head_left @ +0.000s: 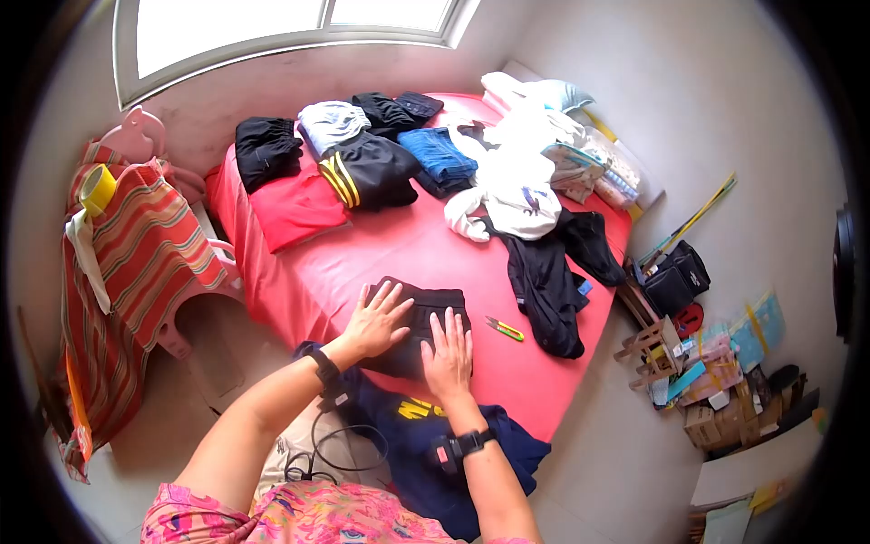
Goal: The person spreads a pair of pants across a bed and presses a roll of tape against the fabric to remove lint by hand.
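Folded black pants [437, 304] with an elastic waistband lie at the near edge of the bed. My left hand [381, 324] presses flat on their left side, fingers spread. On the right part of the pants rests my right hand [447, 355], its fingers stretched out. A navy garment [399, 433] with yellow lettering hangs below, over the bed's edge and my lap. To the right of the pants lie small yellow-green thread snips [505, 329]. Both wrists wear dark straps with small devices.
Folded clothes, among them black-and-yellow pants [367, 172] and jeans [438, 156], sit on the red bed sheet [381, 249]. A white hoodie [517, 195] and loose black clothing [541, 290] lie right. A cloth-draped pink chair [145, 218] stands left; boxes [725, 412] pile up right.
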Motion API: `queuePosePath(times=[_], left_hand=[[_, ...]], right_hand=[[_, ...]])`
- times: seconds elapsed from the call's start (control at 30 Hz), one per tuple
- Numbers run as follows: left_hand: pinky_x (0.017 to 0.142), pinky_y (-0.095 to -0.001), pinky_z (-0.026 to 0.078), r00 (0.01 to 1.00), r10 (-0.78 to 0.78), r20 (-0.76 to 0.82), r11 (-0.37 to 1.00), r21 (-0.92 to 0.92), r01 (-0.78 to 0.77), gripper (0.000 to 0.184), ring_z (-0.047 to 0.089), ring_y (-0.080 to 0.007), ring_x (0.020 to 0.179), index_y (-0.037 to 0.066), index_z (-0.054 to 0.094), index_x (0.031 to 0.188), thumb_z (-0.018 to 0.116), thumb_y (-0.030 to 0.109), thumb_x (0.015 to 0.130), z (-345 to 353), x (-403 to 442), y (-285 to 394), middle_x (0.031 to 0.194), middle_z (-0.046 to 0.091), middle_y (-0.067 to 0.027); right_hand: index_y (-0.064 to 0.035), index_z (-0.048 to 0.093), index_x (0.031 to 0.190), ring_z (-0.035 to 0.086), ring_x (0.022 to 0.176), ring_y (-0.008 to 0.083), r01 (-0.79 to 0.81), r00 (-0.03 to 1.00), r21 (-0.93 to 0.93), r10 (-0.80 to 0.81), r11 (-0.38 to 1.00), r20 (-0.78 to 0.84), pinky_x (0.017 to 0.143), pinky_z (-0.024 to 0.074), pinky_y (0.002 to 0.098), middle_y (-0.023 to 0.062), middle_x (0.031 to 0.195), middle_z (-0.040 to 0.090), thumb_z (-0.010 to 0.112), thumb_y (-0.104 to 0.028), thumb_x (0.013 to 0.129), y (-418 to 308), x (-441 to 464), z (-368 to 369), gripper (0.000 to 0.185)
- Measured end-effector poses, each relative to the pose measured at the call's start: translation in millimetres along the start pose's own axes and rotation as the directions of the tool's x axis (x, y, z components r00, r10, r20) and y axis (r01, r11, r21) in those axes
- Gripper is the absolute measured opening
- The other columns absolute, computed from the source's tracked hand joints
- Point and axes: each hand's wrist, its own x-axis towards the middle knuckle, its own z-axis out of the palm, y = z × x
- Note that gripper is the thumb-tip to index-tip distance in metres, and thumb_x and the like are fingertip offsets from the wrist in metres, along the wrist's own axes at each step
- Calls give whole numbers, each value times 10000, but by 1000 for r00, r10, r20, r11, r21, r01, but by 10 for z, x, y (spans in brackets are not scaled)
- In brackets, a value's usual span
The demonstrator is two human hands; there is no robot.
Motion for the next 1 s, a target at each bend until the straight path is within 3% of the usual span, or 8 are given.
queuePosePath(times=[0.17, 0.57, 0.7, 0.77, 0.83, 0.9, 0.97, 1.0], left_hand=[[1089, -564, 189, 985, -173, -23, 972, -162, 167, 644, 144, -341, 1401, 165, 333, 1418, 537, 412, 859, 201, -233, 53, 1502, 233, -108], [1108, -529, 165, 986, -130, -103, 955, -282, 96, 653, 138, -331, 1405, 181, 331, 1418, 526, 451, 857, 353, -184, -169, 1502, 224, -111], [1084, -444, 287, 928, -339, -154, 789, -583, 192, 756, 262, -387, 1336, 101, 283, 1416, 667, 314, 801, 189, -280, -205, 1444, 255, -220], [1032, -402, 361, 881, -431, -194, 778, -574, 254, 772, 379, -394, 1250, 65, 296, 1386, 709, 276, 769, 162, -345, -196, 1361, 338, -249], [972, -444, 396, 796, -601, 73, 574, -653, 494, 743, 428, -408, 1184, 26, 306, 1350, 703, 282, 776, 113, -399, -190, 1314, 378, -272], [918, -435, 426, 751, -659, 55, 561, -628, 539, 711, 482, -388, 1128, -18, 373, 1278, 717, 333, 764, 126, -418, -205, 1234, 453, -266], [862, -417, 461, 653, -668, 356, 362, -612, 703, 699, 553, -376, 1035, -41, 439, 1207, 734, 390, 743, 124, -398, -282, 1113, 543, -257], [786, -412, 486, 643, -685, 343, 363, -605, 709, 638, 604, -374, 923, -59, 544, 1030, 727, 473, 728, 84, -399, -297, 946, 607, -240]], right_hand=[[-143, 366, 1403, 271, 1360, 306, -131, 980, -26, 133, 991, 148, 1093, 219, 504, 132, 1469, 307, 497, -361, 901, 313, -43, 432, 563], [-125, 368, 1398, 261, 1357, 352, -175, 980, 149, 158, 973, 119, 1091, 219, 496, 153, 1456, 324, 499, -305, 900, 291, 3, 551, 546], [-72, 366, 1389, 285, 1344, 363, -211, 977, 419, 200, 883, 71, 1094, 238, 458, 182, 1452, 318, 584, -278, 861, 424, -56, 498, 607], [-23, 352, 1381, 305, 1330, 371, -264, 954, 491, 300, 830, 7, 1095, 244, 429, 219, 1430, 331, 613, -232, 843, 483, -127, 478, 634], [7, 342, 1373, 375, 1281, 373, -445, 864, 555, 501, 703, 59, 1069, 294, 423, 251, 1366, 398, 665, -275, 813, 575, -241, 525, 705], [14, 351, 1362, 437, 1235, 358, -645, 707, 575, 680, 503, 198, 1036, 339, 414, 259, 1329, 440, 713, -296, 781, 658, -305, 570, 751], [25, 376, 1338, 479, 1193, 339, -669, 667, 599, 711, 441, 221, 1003, 375, 399, 248, 1294, 476, 733, -292, 767, 679, -296, 596, 744], [35, 401, 1314, 521, 1150, 321, -694, 619, 617, 745, 371, 249, 970, 410, 384, 237, 1259, 513, 754, -288, 752, 671, -285, 600, 738]])
